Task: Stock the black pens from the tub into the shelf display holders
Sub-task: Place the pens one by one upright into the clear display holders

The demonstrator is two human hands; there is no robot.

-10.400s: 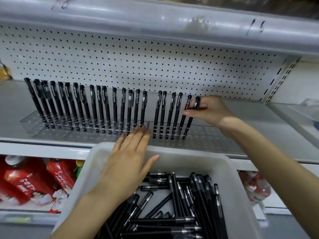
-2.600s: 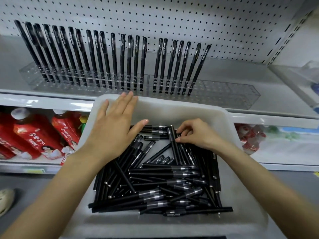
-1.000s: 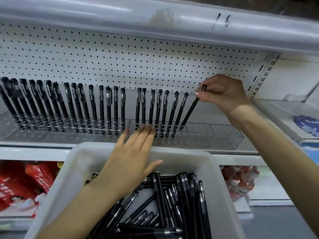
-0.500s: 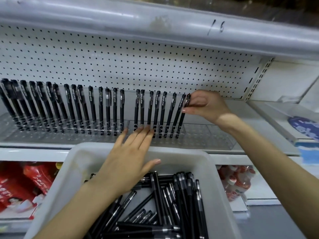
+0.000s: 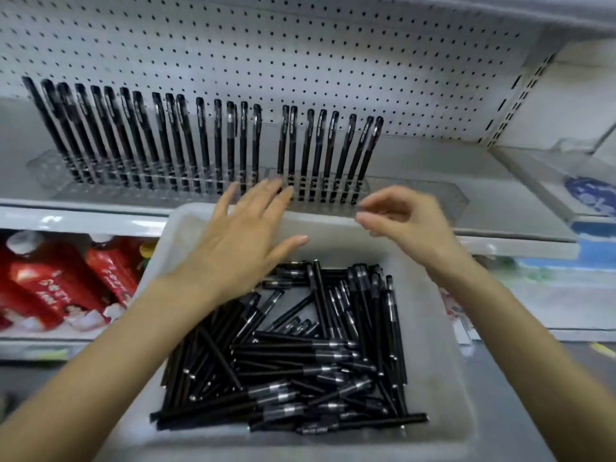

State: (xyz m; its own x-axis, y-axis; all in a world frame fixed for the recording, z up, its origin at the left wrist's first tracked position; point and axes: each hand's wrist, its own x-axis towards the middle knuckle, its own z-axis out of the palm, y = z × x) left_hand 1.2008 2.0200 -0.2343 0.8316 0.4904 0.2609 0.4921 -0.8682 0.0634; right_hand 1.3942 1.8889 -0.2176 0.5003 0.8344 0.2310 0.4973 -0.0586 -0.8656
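Two hands over tub: left fingers spread, right fingers curled empty; bottles below

Left hand, right hand: bare, longish fingernails.

The right hand has let go of the pen it was seating half a second ago. It has drawn back from the holder to hover over the far rim of the tub, fingers loosely curled and empty. That pen now stands unheld, last on the right of the row.
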